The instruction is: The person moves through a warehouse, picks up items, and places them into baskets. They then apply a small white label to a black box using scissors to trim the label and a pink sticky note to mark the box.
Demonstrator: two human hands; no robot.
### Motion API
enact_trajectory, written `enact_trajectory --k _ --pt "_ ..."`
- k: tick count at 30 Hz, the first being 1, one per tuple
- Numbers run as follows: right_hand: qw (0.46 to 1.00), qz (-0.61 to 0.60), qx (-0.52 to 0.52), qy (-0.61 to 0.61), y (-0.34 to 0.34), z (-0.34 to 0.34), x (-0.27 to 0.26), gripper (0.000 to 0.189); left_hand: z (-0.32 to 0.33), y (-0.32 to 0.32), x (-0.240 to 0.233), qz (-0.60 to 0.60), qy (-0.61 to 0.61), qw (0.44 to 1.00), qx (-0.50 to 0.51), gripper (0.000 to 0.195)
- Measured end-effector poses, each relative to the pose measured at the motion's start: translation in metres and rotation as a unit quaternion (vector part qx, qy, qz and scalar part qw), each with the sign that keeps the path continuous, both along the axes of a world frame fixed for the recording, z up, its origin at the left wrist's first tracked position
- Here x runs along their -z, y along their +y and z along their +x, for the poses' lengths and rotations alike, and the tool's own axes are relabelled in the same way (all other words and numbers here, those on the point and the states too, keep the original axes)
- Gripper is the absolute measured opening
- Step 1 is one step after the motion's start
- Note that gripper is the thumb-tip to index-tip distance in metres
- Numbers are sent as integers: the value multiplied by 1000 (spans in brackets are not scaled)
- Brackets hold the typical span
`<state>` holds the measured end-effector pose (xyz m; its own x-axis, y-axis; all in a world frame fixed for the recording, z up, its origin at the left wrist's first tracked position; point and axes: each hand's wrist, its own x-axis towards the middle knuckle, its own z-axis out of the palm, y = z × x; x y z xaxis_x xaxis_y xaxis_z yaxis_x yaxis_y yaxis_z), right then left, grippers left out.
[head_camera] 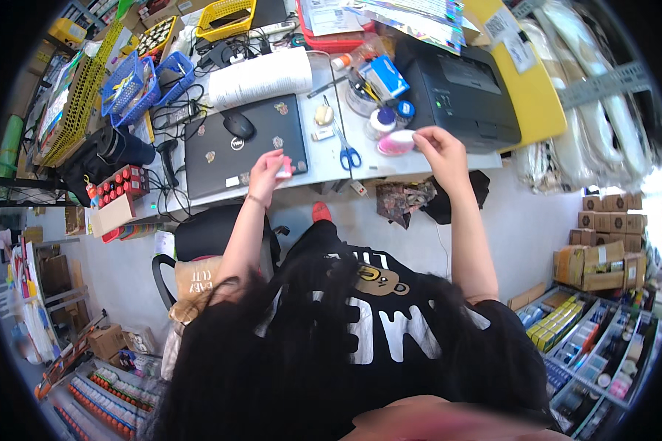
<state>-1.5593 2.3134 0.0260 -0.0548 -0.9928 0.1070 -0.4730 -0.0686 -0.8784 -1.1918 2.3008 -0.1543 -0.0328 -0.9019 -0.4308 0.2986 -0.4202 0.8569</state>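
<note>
My left hand (266, 177) is over the front right part of a closed black Dell laptop (281, 124), its fingers around a small pink object (284, 167). Too little of that object shows to name it. With thumb and fingertips, my right hand (442, 154) grips the edge of a pink-and-white oval object (396, 143) near the table's front edge. Blue-handled scissors (350, 156) lie between my hands. Behind the oval object stand a white jar with a purple lid (382, 122) and a blue-lidded bottle (405, 110).
A black mouse (239, 125) rests on the laptop. The black printer (463, 99) stands right of the jars. Cables, a barcode scanner (167, 160) and blue baskets (126, 88) crowd the left. An office chair (209, 231) is at my left; a red shoe (321, 211) shows below.
</note>
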Motion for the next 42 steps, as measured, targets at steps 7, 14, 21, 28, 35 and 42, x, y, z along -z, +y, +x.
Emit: enact_trajectory --k 7,14,21,28,35,42 --pt "871 289 -52 -394 -206 50 82 30 4 -108 33 -68 -515 852 63 55" --pt "745 374 72 -548 -401 119 173 39 -16 -99 -8 -21 -661 749 28 62" --pt "782 354 174 -482 -449 127 191 32 -16 -136 -55 -160 -548 819 59 34" --pt "757 270 184 -566 -454 114 156 25 -32 -295 -46 -382 -487 771 153 23" --pt "773 208 147 -581 -424 104 109 38 -93 -444 11 -382 -597 654 266 26" --pt "777 210 183 -564 -408 108 78 33 -159 -533 87 -328 -647 670 157 34"
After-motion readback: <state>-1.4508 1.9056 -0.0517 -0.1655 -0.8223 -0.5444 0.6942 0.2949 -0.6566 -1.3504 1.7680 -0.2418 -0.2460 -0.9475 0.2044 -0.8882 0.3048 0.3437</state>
